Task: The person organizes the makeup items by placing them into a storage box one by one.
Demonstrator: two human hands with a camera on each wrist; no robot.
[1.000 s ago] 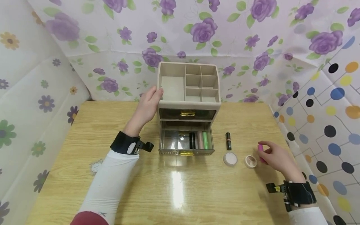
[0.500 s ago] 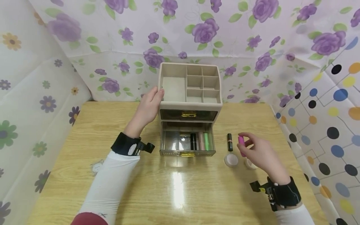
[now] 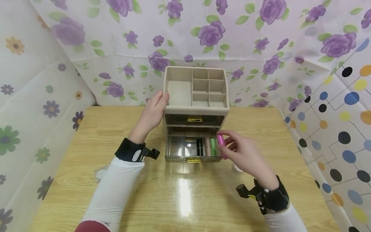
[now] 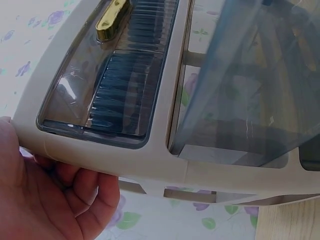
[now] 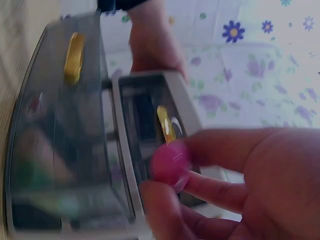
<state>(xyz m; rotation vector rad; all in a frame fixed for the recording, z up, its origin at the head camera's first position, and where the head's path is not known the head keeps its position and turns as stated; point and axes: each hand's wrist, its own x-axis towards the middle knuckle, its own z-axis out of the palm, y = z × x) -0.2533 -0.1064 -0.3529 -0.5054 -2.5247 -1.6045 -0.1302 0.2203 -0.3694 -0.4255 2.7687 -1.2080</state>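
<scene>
A person's right hand (image 3: pixel 242 149) pinches a bright pink cylindrical tube (image 3: pixel 221 140) at the right edge of a pulled-out, smoky clear-plastic drawer (image 3: pixel 176 158), near a light-green cylindrical tube (image 3: pixel 213 146), while the left hand (image 3: pixel 153 110) grips the left side of a beige plastic organizer (image 3: pixel 197 110).

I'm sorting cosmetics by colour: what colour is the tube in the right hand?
Bright pink; the tube shows best in the head view.

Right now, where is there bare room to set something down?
Bare: the table before the drawer, between the sleeves; the organizer's large compartment; seemingly the drawer left of the black tube. Crowded: the drawer's right end, with beige tube, green tube and the right hand holding the pink tube; a round case by that hand.
</scene>
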